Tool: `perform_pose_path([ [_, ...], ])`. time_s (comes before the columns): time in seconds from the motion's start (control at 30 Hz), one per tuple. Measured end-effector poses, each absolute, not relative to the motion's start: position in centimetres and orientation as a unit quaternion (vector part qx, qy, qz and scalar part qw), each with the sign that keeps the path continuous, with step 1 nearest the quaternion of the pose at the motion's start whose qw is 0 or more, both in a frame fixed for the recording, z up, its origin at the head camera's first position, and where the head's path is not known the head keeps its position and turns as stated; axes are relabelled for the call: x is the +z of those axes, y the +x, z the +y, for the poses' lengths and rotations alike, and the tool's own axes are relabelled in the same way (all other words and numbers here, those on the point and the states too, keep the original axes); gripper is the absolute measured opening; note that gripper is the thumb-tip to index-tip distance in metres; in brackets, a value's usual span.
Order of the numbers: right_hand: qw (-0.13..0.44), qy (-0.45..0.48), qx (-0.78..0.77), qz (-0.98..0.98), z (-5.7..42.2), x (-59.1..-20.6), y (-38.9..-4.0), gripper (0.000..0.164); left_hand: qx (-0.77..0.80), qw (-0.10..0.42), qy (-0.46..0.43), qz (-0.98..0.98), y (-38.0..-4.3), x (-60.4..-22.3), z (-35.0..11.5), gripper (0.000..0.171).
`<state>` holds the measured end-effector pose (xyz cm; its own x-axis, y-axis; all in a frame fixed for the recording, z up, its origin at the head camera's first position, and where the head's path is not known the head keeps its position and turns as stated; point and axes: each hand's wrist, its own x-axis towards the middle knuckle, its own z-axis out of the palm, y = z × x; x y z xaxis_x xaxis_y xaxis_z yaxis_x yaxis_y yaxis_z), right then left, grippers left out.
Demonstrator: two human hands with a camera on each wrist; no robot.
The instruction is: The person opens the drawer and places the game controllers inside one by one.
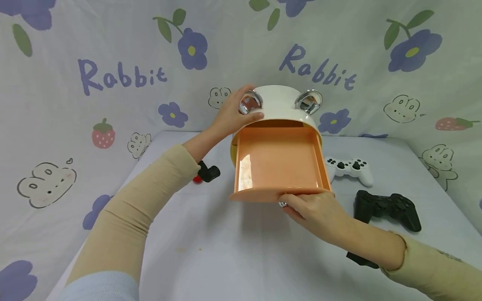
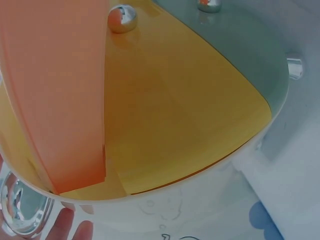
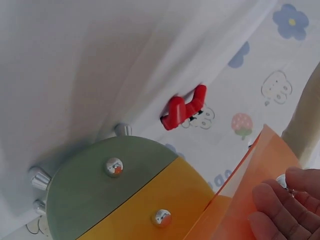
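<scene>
A rounded drawer organizer [image 1: 278, 99] with a white shell and two chrome ear-shaped loops stands on the table. Its top orange drawer [image 1: 278, 163] is pulled well out, and its visible inside is bare. My left hand [image 1: 234, 110] holds the left chrome loop [image 1: 257, 97], thumb on the white shell. With thumb and fingers my right hand [image 1: 320, 214] pinches the drawer's silver knob [image 3: 281, 181]. Below, a yellow drawer [image 2: 185, 110] and a green drawer [image 2: 250, 55] with round silver knobs sit closed in the left wrist view.
Right of the organizer lie a white game controller [image 1: 355, 169] and a black game controller [image 1: 388, 207]. Another black object [image 1: 362, 260] is partly hidden under my right forearm. Behind my left forearm lies a black-and-red object [image 1: 210, 172], its red side [image 3: 176, 114] showing in the right wrist view.
</scene>
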<state>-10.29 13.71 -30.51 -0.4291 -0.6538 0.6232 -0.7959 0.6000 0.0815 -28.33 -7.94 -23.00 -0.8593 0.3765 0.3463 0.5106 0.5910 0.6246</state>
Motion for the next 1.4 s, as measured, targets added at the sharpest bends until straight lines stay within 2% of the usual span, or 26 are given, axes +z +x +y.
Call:
perform_pose_path([
  [0.03, 0.316, 0.434, 0.113, -0.836, 13.7, -30.6, -10.3, 0.009, -0.377, 0.088, -0.25, -0.888, -28.3, -23.0, -7.9, 0.075],
  [0.17, 0.33, 0.439, 0.121, -0.827, 13.7, -30.8, -10.3, 0.044, -0.374, 0.088, -0.251, -0.888, -28.3, -23.0, -8.0, 0.075],
  [0.23, 0.33, 0.439, 0.122, -0.827, 13.7, -30.9, -10.3, 0.047, -0.375, 0.089, -0.253, -0.888, -28.3, -23.1, -7.9, 0.074],
  [0.3, 0.325, 0.437, 0.119, -0.83, 13.7, -30.9, -10.2, 0.047, -0.375, 0.091, -0.253, -0.887, -28.2, -23.1, -8.0, 0.074],
  [0.43, 0.301, 0.43, 0.104, -0.845, 13.8, -30.9, -10.0, 0.011, -0.377, 0.09, -0.253, -0.886, -28.2, -23.1, -8.0, 0.075],
  [0.47, 0.295, 0.428, 0.101, -0.848, 13.8, -30.9, -9.9, 0.015, -0.378, 0.09, -0.253, -0.886, -28.2, -23.1, -8.0, 0.075],
  [0.53, 0.287, 0.426, 0.095, -0.853, 13.8, -30.9, -9.8, 0.034, -0.379, 0.089, -0.253, -0.886, -28.2, -23.1, -8.0, 0.075],
  [0.57, 0.287, 0.425, 0.093, -0.853, 13.8, -30.9, -9.8, 0.037, -0.38, 0.089, -0.253, -0.885, -28.2, -23.1, -8.0, 0.074],
  [0.67, 0.291, 0.429, 0.095, -0.85, 13.8, -30.9, -9.8, 0.034, -0.379, 0.09, -0.253, -0.886, -28.2, -23.1, -8.0, 0.074],
  [0.8, 0.311, 0.438, 0.106, -0.837, 13.8, -30.9, -10.2, 0.011, -0.377, 0.091, -0.254, -0.886, -28.2, -23.1, -8.0, 0.074],
  [0.87, 0.323, 0.441, 0.109, -0.83, 13.8, -30.8, -10.5, 0.023, -0.377, 0.091, -0.254, -0.886, -28.2, -23.0, -8.0, 0.074],
  [0.9, 0.328, 0.441, 0.111, -0.828, 13.7, -30.7, -10.6, 0.023, -0.377, 0.091, -0.255, -0.886, -28.2, -23.0, -8.0, 0.074],
  [1.0, 0.343, 0.441, 0.112, -0.822, 13.5, -30.3, -10.8, 0.008, -0.376, 0.092, -0.255, -0.886, -28.2, -23.0, -8.0, 0.074],
  [1.1, 0.359, 0.442, 0.12, -0.813, 13.4, -30.0, -11.2, 0.032, -0.373, 0.093, -0.255, -0.887, -28.2, -22.9, -8.0, 0.074],
  [1.13, 0.362, 0.442, 0.123, -0.812, 13.3, -29.9, -11.3, 0.035, -0.373, 0.093, -0.255, -0.887, -28.2, -23.0, -8.0, 0.074],
  [1.4, 0.361, 0.44, 0.124, -0.813, 13.2, -29.4, -12.0, 0.031, -0.366, 0.096, -0.254, -0.89, -28.3, -23.1, -8.0, 0.075],
])
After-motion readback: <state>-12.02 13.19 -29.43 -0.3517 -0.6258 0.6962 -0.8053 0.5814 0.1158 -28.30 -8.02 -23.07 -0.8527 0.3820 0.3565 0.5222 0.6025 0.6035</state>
